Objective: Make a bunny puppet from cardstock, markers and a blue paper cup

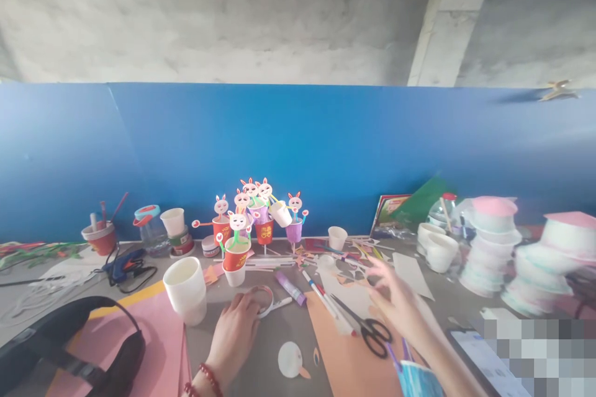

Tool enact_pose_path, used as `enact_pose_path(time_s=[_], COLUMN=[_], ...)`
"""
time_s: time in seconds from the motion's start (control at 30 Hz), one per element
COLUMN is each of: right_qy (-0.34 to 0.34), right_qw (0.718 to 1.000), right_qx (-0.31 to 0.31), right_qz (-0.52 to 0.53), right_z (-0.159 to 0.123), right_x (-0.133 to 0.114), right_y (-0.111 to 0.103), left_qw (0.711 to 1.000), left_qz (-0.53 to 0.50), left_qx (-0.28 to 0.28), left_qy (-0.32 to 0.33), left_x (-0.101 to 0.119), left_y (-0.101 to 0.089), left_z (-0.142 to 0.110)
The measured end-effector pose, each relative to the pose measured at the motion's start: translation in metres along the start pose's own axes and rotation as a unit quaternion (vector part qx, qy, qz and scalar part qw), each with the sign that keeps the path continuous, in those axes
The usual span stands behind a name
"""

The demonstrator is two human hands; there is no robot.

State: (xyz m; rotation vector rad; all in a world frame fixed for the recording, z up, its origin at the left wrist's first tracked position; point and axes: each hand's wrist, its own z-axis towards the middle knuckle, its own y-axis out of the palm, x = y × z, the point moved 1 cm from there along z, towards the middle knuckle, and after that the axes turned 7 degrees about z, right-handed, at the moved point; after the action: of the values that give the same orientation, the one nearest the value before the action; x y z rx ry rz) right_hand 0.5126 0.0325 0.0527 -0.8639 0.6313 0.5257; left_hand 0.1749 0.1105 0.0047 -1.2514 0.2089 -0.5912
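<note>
The tape roll [270,306] looks like shiny plastic, the scissors [365,324] dark metal with smooth handles, the orange sheet [339,353] matt paper, the bracelet beads [210,376] glossy, the tabletop [261,366] matt, and the ceiling [223,18] rough, dull concrete.

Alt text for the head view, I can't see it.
A person's left hand is at a tape roll on a cluttered table; the open right hand hangs near scissors. Beyond, rabbit-faced cups stand before a blue partition.
</note>
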Motion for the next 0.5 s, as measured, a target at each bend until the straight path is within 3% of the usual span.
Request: enact_pose_path(time_s=[0.1,0.2,0.27,0.37,0.5], right_qy=[0.001,-0.070,-0.119,-0.104,-0.124], right_qw=[0.994,0.981,0.981,0.988,0.984], right_qx=[-0.016,-0.038,-0.037,-0.038,-0.124], right_qz=[-0.112,-0.179,-0.146,-0.106,0.043], right_z=[0.002,0.001,-0.001,-0.007,-0.022], right_x=[-0.001,-0.018,-0.031,-0.047,-0.066], right_y=[0.018,0.030,0.036,0.047,0.068], left_qw=[1.000,0.999,0.998,0.992,0.980], left_qz=[-0.004,-0.022,-0.034,-0.085,-0.163], left_qx=[0.010,0.025,0.037,0.072,0.097], left_qy=[0.010,0.030,0.042,0.057,0.065], left_x=[-0.001,-0.001,0.002,0.013,0.035], left_y=[0.003,0.003,0.001,-0.006,-0.013], left_z=[0.000,-0.001,-0.003,-0.007,-0.013])
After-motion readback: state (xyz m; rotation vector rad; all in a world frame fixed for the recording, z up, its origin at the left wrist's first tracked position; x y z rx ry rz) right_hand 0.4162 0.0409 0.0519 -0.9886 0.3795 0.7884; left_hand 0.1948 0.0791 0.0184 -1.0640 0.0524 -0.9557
